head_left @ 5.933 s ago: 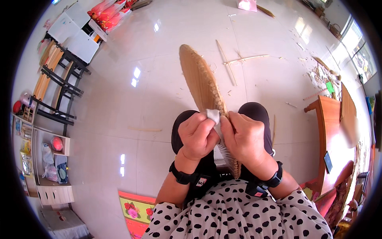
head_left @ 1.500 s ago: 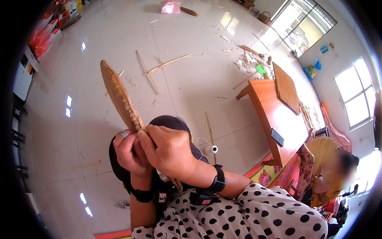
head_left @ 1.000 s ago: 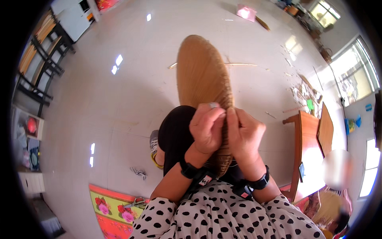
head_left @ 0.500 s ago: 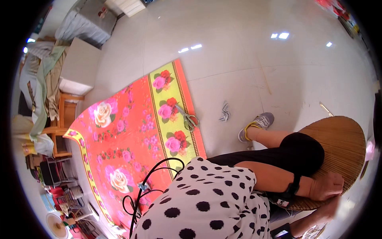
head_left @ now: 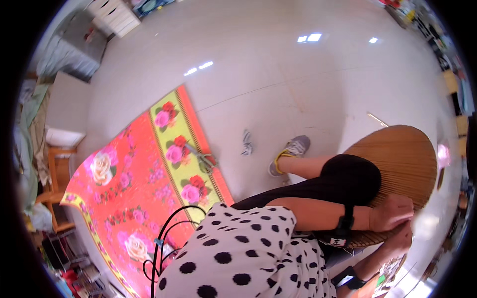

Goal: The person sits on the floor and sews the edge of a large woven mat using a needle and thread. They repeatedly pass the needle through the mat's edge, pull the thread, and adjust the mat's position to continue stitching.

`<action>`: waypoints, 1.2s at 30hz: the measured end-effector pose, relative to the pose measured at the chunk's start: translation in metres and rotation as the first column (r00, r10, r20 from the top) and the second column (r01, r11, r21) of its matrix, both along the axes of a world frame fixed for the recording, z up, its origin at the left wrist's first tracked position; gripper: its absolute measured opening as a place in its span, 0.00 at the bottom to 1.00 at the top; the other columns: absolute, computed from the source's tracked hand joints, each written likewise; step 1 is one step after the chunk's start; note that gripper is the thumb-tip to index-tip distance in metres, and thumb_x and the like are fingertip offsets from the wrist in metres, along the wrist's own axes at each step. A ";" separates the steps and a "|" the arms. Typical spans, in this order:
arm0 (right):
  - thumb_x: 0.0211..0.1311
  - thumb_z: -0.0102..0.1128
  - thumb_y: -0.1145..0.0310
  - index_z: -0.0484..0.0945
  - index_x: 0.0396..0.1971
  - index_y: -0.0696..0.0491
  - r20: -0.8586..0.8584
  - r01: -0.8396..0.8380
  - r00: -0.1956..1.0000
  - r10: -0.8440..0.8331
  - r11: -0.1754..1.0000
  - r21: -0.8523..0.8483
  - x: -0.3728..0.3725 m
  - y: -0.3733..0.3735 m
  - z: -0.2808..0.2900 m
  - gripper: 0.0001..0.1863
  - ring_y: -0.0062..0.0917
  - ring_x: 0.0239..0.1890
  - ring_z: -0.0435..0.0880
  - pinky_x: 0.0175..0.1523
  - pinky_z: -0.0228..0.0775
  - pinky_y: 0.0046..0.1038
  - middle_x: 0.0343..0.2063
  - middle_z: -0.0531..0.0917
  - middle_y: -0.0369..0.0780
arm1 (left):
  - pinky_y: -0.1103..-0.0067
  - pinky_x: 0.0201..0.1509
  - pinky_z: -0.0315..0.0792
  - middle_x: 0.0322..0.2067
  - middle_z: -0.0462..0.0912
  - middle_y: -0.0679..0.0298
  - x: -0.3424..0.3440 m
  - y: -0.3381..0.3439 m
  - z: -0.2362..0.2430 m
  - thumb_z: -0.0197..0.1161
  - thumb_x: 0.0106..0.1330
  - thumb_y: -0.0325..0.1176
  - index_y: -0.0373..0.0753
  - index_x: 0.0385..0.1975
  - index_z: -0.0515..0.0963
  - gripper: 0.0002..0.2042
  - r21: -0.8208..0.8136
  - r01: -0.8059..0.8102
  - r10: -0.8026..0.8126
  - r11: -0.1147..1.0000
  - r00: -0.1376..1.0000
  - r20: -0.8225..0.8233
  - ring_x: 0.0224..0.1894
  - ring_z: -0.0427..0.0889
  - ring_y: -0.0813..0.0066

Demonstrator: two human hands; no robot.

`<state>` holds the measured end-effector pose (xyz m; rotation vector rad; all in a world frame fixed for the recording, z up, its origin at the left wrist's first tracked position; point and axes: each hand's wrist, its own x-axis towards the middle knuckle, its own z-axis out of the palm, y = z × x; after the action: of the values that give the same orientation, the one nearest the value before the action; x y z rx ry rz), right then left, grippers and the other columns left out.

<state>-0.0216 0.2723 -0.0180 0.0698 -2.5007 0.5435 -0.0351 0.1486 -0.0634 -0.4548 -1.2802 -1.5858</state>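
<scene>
- We see the round ribbed disc at 3 o'clock, tilted behind the person's black-clad knee, which hides part of its near side.
- The left hand, at 4 o'clock, lies across the disc's lower part; its fingers are curled closed on the rim, though we cannot make out the fingertips.
- Just below it, also toward 4 o'clock, we find the right hand; its fingers run into the left hand and a pale blur, so we cannot tell whether they pinch anything.
- The disc's lower edge passes behind the left wrist and its black strap; we lose part of its outline there.
- At 5 o'clock a dark wrist device sits on the right forearm, most of which the lower edge cuts off.
- Toward 8 o'clock a red floral mat spreads on the floor, its near part covered by the dotted shirt and black cables.
- Scissors lie at the mat's edge, a little off centre toward 9 o'clock; their outline is smeared.
- Near the centre we see a crumpled grey-striped scrap, its kind unclear, left of the grey shoe.
</scene>
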 end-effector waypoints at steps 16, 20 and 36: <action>0.63 0.60 0.70 0.77 0.20 0.61 -0.037 -0.057 0.998 0.050 0.974 -0.218 0.032 -0.052 0.019 0.14 0.24 0.12 0.65 0.22 0.62 0.28 0.12 0.70 0.45 | 0.78 0.32 0.74 0.35 0.81 0.55 0.014 -0.065 0.017 0.57 0.66 0.20 0.33 0.35 0.75 0.02 -0.131 -0.215 0.241 0.968 0.942 0.234 0.28 0.80 0.70; 0.62 0.62 0.69 0.79 0.23 0.61 -0.051 -0.055 0.998 0.044 0.971 -0.235 0.037 -0.055 0.013 0.11 0.23 0.13 0.67 0.23 0.64 0.26 0.12 0.72 0.45 | 0.77 0.34 0.77 0.33 0.81 0.55 0.020 -0.060 0.015 0.50 0.73 0.26 0.36 0.38 0.70 0.03 0.248 0.292 -0.354 0.924 0.899 0.258 0.30 0.82 0.68; 0.59 0.63 0.73 0.74 0.21 0.61 -0.043 -0.114 0.993 0.106 0.897 -0.426 0.043 -0.054 0.014 0.11 0.34 0.14 0.68 0.21 0.62 0.28 0.13 0.71 0.44 | 0.83 0.26 0.71 0.23 0.75 0.66 0.110 -0.294 0.043 0.55 0.68 0.25 0.36 0.34 0.73 0.01 -0.127 0.386 -0.106 0.914 0.526 0.844 0.23 0.76 0.79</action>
<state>0.0213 0.2181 -0.0036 0.0460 -2.3102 1.1232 0.0751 -0.1458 -0.0208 -0.0244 -2.3015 -1.9462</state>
